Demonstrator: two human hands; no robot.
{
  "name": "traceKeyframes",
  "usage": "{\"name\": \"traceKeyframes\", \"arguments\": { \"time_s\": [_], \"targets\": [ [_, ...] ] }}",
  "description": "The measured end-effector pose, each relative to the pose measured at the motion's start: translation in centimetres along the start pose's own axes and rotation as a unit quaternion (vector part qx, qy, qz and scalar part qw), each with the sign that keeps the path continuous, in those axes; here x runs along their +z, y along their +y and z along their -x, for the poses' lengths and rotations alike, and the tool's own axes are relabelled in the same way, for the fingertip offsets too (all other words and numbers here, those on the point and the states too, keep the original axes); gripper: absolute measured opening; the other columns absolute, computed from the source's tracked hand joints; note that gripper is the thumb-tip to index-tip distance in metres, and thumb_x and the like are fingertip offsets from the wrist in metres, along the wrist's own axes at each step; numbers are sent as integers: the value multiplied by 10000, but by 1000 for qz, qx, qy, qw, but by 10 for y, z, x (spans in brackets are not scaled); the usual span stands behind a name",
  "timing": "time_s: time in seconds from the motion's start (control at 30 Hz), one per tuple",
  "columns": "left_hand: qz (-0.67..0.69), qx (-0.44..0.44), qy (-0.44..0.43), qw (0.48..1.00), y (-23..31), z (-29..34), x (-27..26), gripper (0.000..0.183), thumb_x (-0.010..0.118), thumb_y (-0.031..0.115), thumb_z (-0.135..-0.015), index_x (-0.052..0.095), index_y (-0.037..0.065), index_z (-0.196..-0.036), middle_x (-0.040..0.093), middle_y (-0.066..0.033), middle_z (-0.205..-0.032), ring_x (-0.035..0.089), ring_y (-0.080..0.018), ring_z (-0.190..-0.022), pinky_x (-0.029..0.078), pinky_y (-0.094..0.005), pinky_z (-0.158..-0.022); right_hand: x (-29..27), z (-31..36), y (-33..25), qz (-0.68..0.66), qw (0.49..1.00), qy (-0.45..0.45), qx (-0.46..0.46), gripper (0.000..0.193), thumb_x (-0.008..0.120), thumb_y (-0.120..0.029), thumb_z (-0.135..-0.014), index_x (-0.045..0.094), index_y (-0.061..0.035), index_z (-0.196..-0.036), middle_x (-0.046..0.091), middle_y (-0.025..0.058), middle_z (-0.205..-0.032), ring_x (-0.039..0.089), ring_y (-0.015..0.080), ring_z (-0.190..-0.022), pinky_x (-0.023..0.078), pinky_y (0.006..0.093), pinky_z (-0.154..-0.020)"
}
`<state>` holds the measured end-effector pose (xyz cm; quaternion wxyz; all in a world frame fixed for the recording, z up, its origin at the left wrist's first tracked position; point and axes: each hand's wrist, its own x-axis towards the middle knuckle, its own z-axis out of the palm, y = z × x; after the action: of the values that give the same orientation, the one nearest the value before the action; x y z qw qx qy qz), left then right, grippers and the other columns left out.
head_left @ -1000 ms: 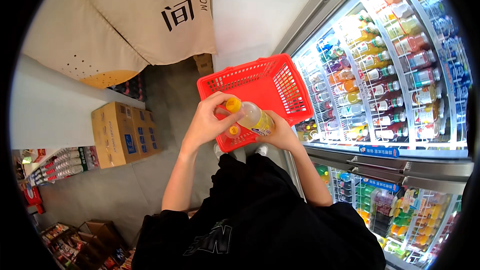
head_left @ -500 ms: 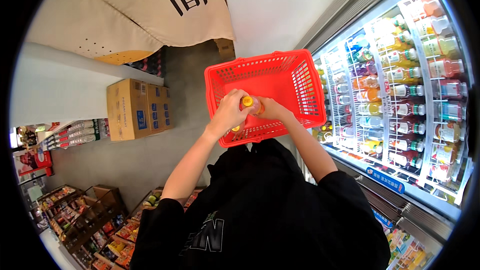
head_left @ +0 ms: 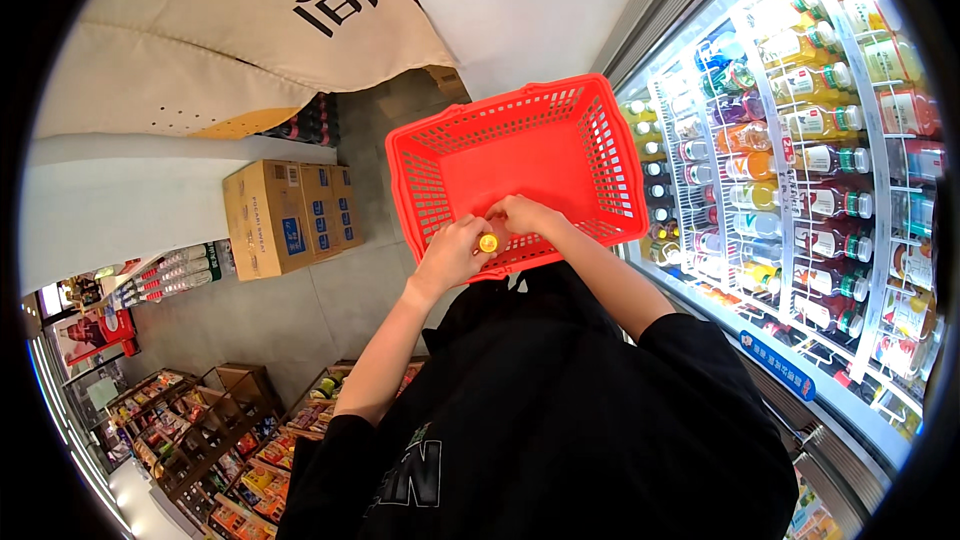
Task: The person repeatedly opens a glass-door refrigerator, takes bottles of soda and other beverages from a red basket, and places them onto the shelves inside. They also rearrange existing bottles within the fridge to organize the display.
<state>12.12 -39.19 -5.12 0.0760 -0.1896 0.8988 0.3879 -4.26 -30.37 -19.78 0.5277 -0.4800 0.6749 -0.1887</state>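
Note:
In front of my body is a red plastic basket (head_left: 520,162) with slotted walls and no other item visible on its floor. Over its near side, a small pinkish bottle with a yellow cap (head_left: 488,242) points its cap up toward me. My left hand (head_left: 453,254) is closed around the bottle beside the cap. From the other side, the curled fingers of my right hand (head_left: 527,216) grip the bottle's body. Most of the bottle is hidden by both hands. What supports the basket is hidden.
At right stands a lit drinks cooler (head_left: 800,190) with several rows of bottles. Cardboard boxes (head_left: 285,220) sit on the floor at left, below a hanging cloth curtain (head_left: 250,40). Snack racks (head_left: 215,430) stand at lower left.
My hands and the bottle have come nearer to my body, toward the basket's near rim. The basket appears slightly farther up and left. A second yellow spot under my left hand is now out of sight.

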Motion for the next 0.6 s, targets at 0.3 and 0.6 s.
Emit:
{"name": "traceKeyframes", "arguments": {
  "time_s": [0.3,0.6],
  "targets": [
    [15,6,-44,999,7,1,-20,398,738,171,-811,626,49,-1172,646,-165,-1139,616,-332,-1094,493,-408,-950,-4,-9,1,-54,995,33,77,415,490,-82,-817,713,-123,-1163,705,166,-1106,689,286,-1007,566,391,-840],
    [26,10,-60,998,-23,9,-22,366,590,112,-896,582,34,-1254,623,-188,-1218,581,-342,-1168,464,-408,-1008,7,-4,2,-209,970,113,54,334,504,-94,-837,702,-27,-1097,718,140,-946,691,222,-856,553,357,-716]
  ]
}}
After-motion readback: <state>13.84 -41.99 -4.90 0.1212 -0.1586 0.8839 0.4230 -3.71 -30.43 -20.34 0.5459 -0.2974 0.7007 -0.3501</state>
